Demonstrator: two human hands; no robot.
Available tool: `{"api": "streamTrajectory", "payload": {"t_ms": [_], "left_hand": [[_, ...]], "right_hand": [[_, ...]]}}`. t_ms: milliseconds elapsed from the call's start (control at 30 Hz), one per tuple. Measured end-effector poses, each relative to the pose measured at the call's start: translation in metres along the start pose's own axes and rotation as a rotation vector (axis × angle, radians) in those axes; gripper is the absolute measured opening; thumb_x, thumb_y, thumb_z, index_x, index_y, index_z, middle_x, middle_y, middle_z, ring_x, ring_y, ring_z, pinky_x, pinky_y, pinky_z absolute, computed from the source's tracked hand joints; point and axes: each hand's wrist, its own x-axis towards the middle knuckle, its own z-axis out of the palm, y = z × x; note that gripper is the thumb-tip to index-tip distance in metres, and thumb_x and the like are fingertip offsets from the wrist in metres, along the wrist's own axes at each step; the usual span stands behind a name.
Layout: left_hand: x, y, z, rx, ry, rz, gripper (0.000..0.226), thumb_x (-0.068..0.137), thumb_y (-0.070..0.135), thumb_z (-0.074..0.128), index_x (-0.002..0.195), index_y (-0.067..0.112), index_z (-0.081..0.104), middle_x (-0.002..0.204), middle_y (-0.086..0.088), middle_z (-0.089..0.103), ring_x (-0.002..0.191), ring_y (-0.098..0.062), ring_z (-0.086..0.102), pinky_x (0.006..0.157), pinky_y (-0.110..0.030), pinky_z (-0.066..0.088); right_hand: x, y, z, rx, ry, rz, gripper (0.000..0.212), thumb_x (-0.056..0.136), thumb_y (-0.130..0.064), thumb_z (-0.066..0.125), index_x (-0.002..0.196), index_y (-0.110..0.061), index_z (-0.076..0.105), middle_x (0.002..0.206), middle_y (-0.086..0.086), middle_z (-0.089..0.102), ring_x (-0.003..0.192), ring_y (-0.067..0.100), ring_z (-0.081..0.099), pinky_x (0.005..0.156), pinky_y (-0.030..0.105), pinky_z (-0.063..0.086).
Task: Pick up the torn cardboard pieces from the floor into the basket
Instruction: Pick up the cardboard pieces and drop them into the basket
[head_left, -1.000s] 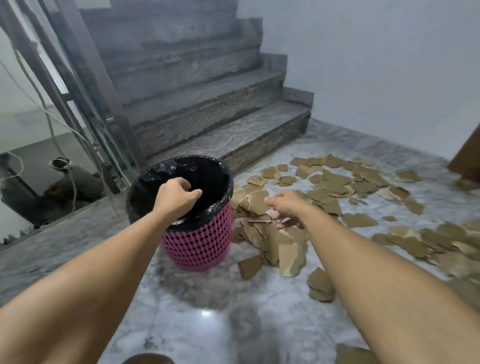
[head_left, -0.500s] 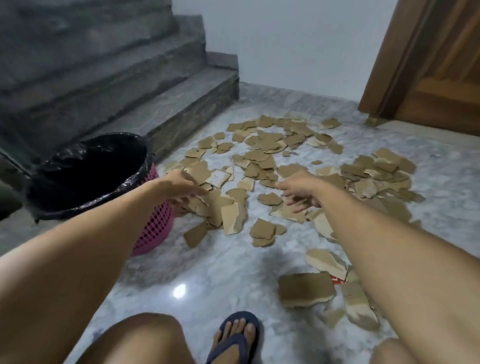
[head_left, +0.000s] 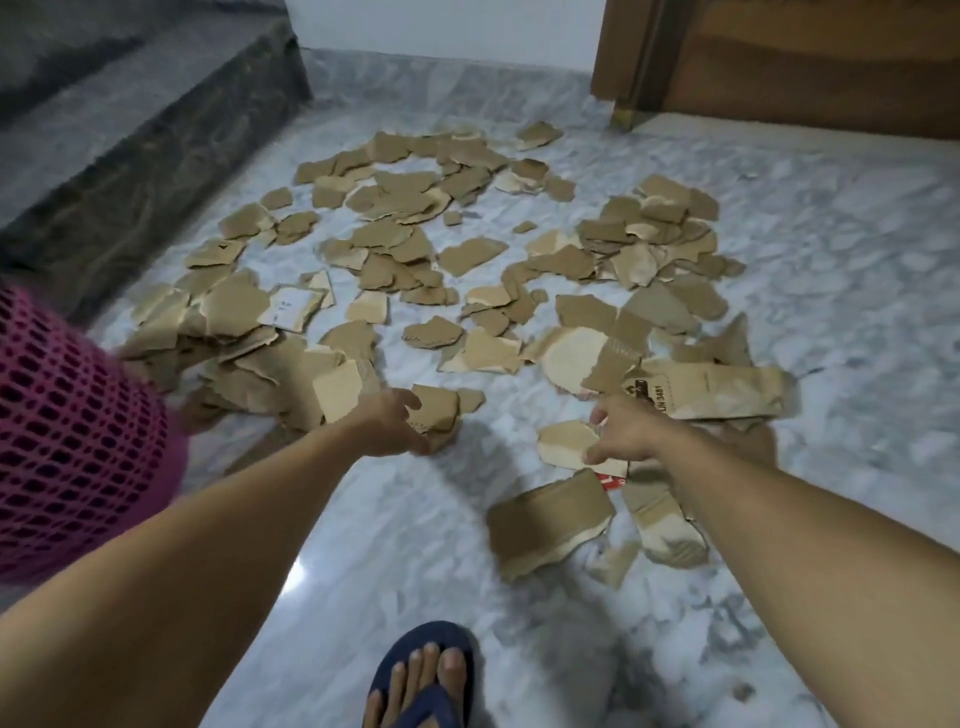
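Several torn brown cardboard pieces (head_left: 467, 260) lie scattered over the marble floor. The pink mesh basket (head_left: 78, 426) stands at the left edge; only its wall shows. My left hand (head_left: 387, 423) reaches down onto a small brown piece (head_left: 436, 410) beside the near pile, fingers curled at its edge. My right hand (head_left: 626, 434) is low over a pale piece (head_left: 563, 444), thumb and fingers spread and touching it. A larger brown piece (head_left: 550, 525) lies just below my right hand.
Dark stone stairs (head_left: 130, 135) rise at the back left. A wooden door and frame (head_left: 779, 62) stand at the back right. My foot in a blue sandal (head_left: 421, 675) rests on the floor at the bottom centre. A printed cardboard strip (head_left: 717, 389) lies right of my hand.
The view has swung right and down, away from the basket. My left hand left the basket rim and dropped to the near pile. My right hand moved down to the nearer pieces.
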Motion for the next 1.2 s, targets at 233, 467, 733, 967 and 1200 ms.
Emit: {"api": "streamTrajectory", "payload": {"t_ms": [233, 467, 733, 967, 1200], "left_hand": [[0.025, 0.039, 0.070, 0.363, 0.036, 0.337, 0.106, 0.057, 0.063, 0.079, 0.144, 0.021, 0.034, 0.146, -0.007, 0.035, 0.133, -0.029, 0.034, 0.106, -0.042, 0.038], [0.034, 0.092, 0.130, 0.743, -0.052, 0.693, 0.145, 0.055, 0.057, 0.084, 0.150, 0.022, -0.019, 0.158, -0.012, -0.021, 0.147, -0.036, -0.008, 0.119, -0.053, 0.007], [0.057, 0.111, 0.148, 0.747, -0.064, 0.711, 0.129, 0.068, 0.051, 0.077, 0.151, 0.021, -0.016, 0.158, -0.015, -0.004, 0.146, -0.037, 0.003, 0.119, -0.053, 0.010], [0.071, 0.120, 0.141, 0.461, 0.006, 0.603, 0.093, 0.067, 0.030, 0.080, 0.143, 0.019, 0.027, 0.130, -0.004, 0.042, 0.117, -0.023, 0.042, 0.095, -0.036, 0.044], [0.073, 0.126, 0.138, 0.235, -0.130, 0.391, 0.058, 0.060, 0.026, 0.089, 0.103, 0.018, 0.052, 0.100, -0.001, 0.058, 0.086, -0.019, 0.052, 0.066, -0.027, 0.043]], "right_hand": [[0.008, 0.084, 0.012, -0.107, 0.305, 0.163, 0.061, 0.070, -0.035, 0.082, 0.124, -0.022, 0.055, 0.129, 0.006, 0.050, 0.119, 0.027, 0.051, 0.084, 0.029, 0.039], [0.018, 0.141, 0.020, -0.320, 0.074, 0.145, 0.148, 0.044, -0.059, 0.088, 0.153, -0.036, -0.009, 0.161, -0.001, -0.020, 0.148, 0.030, -0.018, 0.119, 0.059, 0.006], [0.029, 0.148, 0.040, -0.239, 0.105, 0.063, 0.140, 0.042, -0.057, 0.091, 0.150, -0.050, 0.001, 0.156, -0.006, -0.034, 0.147, 0.028, -0.023, 0.114, 0.066, 0.007], [0.031, 0.144, 0.030, -0.142, 0.280, 0.054, 0.117, 0.043, -0.046, 0.094, 0.141, -0.034, 0.031, 0.150, 0.002, 0.013, 0.139, 0.028, 0.022, 0.108, 0.047, 0.037], [0.034, 0.150, 0.034, 0.028, 0.357, 0.222, 0.141, 0.041, -0.050, 0.095, 0.150, -0.026, 0.009, 0.152, 0.011, 0.018, 0.142, 0.032, 0.016, 0.111, 0.049, 0.028]]}}
